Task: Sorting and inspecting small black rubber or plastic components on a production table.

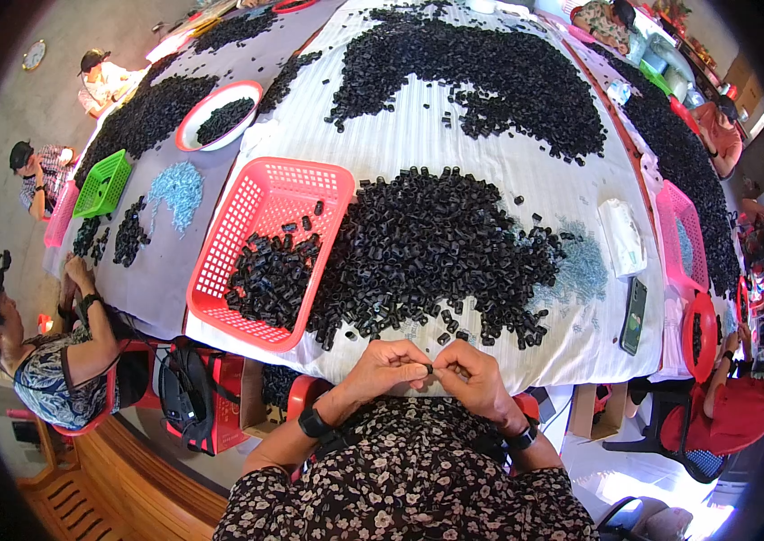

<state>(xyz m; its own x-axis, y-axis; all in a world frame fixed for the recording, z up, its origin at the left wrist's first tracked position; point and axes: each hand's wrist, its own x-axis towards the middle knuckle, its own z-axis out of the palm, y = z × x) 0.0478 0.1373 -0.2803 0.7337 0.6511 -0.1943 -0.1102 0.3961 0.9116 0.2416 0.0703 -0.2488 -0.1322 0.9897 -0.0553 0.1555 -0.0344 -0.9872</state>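
Left hand (388, 366) and right hand (470, 373) drawn together at the near edge of the white striped cloth-covered surface (454, 149), fingertips meeting. Pinched between both grips: one small black plastic cylinder piece (430, 369), each grip closed tight on it, other fingers curled in. Just beyond, a broad heap of identical small black pieces (436, 252). Left of the heap and touching it, a red plastic lattice basket (260, 248), partly filled with the same pieces. To the right, a dark phone (634, 316) lying flat, near a white folded packet (622, 236).
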